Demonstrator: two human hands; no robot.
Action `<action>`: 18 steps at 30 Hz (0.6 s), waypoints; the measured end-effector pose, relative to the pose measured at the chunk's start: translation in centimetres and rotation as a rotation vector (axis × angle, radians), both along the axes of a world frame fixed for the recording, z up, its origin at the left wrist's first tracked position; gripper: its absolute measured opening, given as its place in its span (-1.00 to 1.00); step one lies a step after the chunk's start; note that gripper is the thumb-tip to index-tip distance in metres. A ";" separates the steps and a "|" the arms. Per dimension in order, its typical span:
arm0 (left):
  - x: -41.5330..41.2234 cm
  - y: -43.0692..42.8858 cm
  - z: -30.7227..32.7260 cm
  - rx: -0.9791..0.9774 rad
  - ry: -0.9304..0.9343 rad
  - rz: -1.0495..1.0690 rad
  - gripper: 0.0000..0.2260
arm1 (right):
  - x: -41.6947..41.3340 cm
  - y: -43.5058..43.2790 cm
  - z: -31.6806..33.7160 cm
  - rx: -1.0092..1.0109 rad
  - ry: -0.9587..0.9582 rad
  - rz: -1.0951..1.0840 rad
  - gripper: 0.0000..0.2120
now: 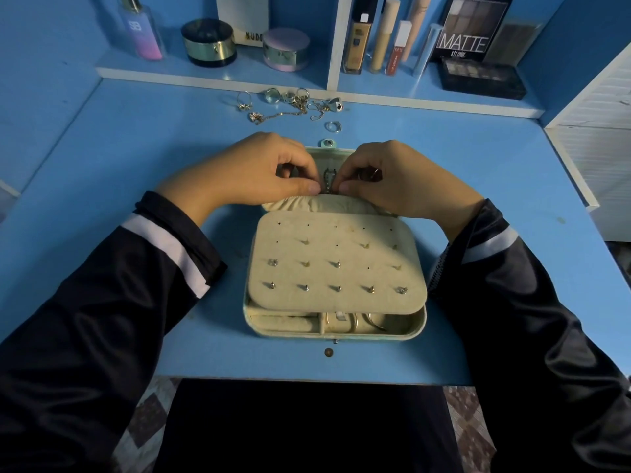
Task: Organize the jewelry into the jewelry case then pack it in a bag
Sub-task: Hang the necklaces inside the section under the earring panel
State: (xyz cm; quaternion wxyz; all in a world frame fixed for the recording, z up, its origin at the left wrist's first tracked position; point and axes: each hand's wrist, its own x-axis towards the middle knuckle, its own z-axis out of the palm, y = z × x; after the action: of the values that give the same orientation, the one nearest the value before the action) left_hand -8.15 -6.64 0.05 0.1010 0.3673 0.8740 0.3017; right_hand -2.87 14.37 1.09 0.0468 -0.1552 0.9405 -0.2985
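An open pale green jewelry case (pixel 251 317) lies on the blue desk in front of me. Its beige earring panel (pixel 336 264) carries several stud earrings. Over the case's lid, my left hand (pixel 249 174) and my right hand (pixel 392 179) both pinch a small metal necklace piece (pixel 328 180) at a hook inside the lid. A thin ring shows between my right hand's fingers. Loose rings and gold chains (pixel 290 104) lie in a cluster behind the case, with a single silver ring (pixel 333 127) closer to it. No bag is in view.
A raised shelf at the back holds a perfume bottle (pixel 143 29), two round jars (pixel 209 42), foundation and lip tubes (pixel 375 35) and eyeshadow palettes (pixel 481 76). A white slatted unit (pixel 597 138) stands at the desk's right edge. A small coin-like disc (pixel 328 352) lies near the front edge.
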 end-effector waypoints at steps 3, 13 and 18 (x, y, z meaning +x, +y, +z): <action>0.0 0.0 0.0 -0.012 -0.003 -0.005 -0.93 | 0.1 -0.1 0.0 -0.010 -0.010 0.020 -0.92; 0.1 -0.1 0.2 -0.017 -0.028 -0.010 -0.91 | -0.1 -0.3 -0.5 0.010 0.028 0.019 -0.92; 0.0 -0.2 0.1 -0.006 -0.040 -0.008 -0.95 | -0.1 0.1 -0.2 -0.038 0.015 0.022 -0.91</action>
State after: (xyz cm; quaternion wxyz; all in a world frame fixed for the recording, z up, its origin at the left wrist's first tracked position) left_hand -8.12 -6.82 0.20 0.1209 0.3642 0.8713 0.3058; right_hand -3.00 14.47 0.94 0.0401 -0.1687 0.9333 -0.3145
